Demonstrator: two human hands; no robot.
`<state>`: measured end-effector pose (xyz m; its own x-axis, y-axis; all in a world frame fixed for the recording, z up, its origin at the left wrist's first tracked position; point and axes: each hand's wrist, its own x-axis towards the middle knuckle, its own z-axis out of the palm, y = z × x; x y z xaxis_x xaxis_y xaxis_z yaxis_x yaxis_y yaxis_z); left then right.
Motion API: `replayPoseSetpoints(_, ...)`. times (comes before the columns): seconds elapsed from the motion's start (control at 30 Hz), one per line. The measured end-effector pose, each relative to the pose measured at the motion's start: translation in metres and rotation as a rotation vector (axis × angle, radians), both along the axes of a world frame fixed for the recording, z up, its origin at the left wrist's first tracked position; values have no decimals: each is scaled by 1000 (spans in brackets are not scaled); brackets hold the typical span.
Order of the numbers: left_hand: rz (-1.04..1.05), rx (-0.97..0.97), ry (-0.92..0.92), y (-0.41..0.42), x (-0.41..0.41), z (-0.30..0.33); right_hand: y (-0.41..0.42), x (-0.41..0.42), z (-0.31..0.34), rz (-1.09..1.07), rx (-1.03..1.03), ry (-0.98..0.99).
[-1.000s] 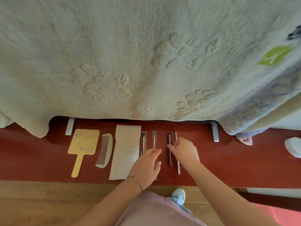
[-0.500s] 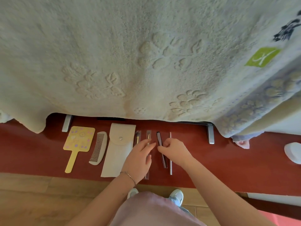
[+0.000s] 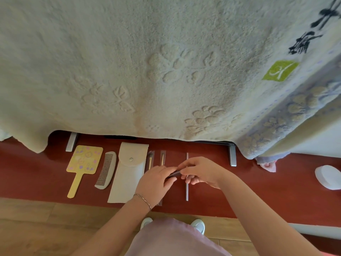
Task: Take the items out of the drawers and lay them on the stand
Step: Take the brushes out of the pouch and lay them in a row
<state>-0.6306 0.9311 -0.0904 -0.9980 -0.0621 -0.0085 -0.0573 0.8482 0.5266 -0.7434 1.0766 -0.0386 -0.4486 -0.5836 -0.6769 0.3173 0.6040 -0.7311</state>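
My right hand (image 3: 200, 171) and left hand (image 3: 156, 182) together pinched the dark stick (image 3: 174, 174), probably to straighten it on the red surface (image 3: 276, 191).

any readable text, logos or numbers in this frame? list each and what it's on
Dark brush-style characters on the blanket, upper right: partly cut off by the frame edge, not readable.
Green square tag on the blanket: a white stylised mark, no legible letters.
Yellow hand mirror: flower decorations only, no text.
Beige pouch, comb: no text visible.
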Motion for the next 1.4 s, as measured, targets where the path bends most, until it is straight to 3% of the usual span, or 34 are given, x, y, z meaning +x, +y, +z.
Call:
replayPoseSetpoints(0.17,67,72,-46,6,2,4,0,0,-5,-258,-121,-51)
replayPoseSetpoints(0.67,225,133,-133,9,12,15,-30,18,-25,-631,-177,-189)
replayPoseSetpoints(1.1,266,158,-183,2,16,17,-48,31,-36,-692,-132,-164)
replayPoseSetpoints(1.23,266,161,-162,-3,30,15,-40,7,-40,-906,-102,-144)
replayPoseSetpoints(1.4,352,244,-163,-12,45,10,-15,-11,-35,-734,-121,-13)
